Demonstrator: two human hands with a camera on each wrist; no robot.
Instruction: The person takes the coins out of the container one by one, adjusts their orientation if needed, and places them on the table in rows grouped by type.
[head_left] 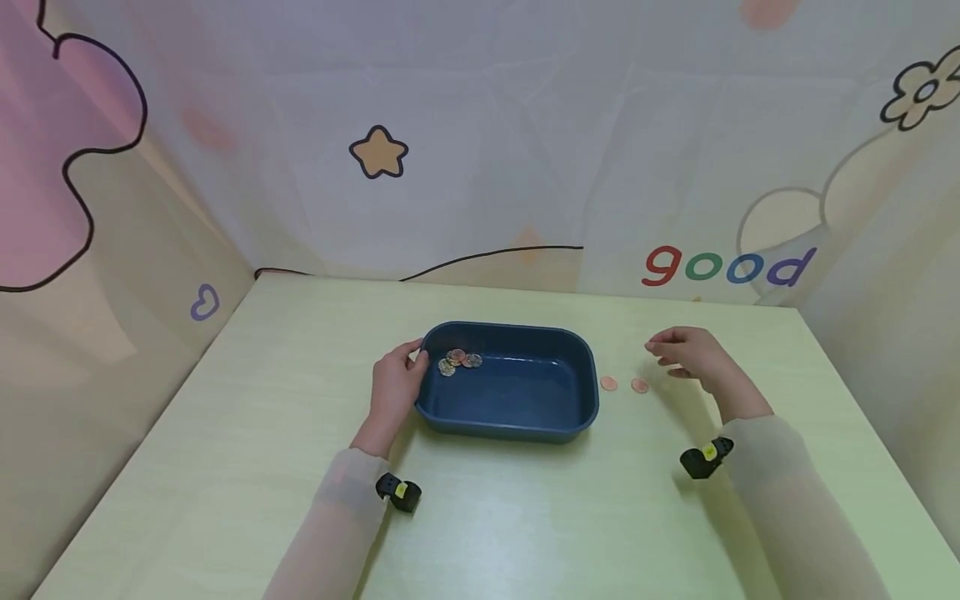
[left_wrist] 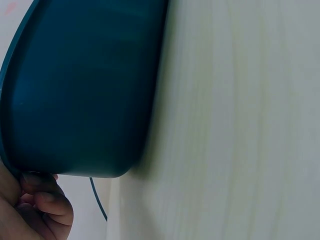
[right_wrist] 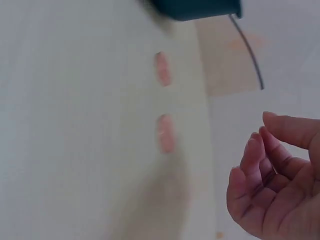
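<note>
A dark blue rectangular basin stands on the table, with several copper and silver-coloured coins lying together inside at its left end. My left hand holds the basin's left end by the rim; in the left wrist view, the curled fingers sit beneath the lip. Two copper-coloured coins lie on the table right of the basin, one coin close to its wall and the other coin farther out. Above and to the right of them is my right hand, fingers loosely bent, nothing showing between thumb and fingertips.
The pale wood-grain table runs back to a printed cloth backdrop bearing a star and the word "good". Cloth walls also close in the left and right sides. Each wrist carries a small black camera.
</note>
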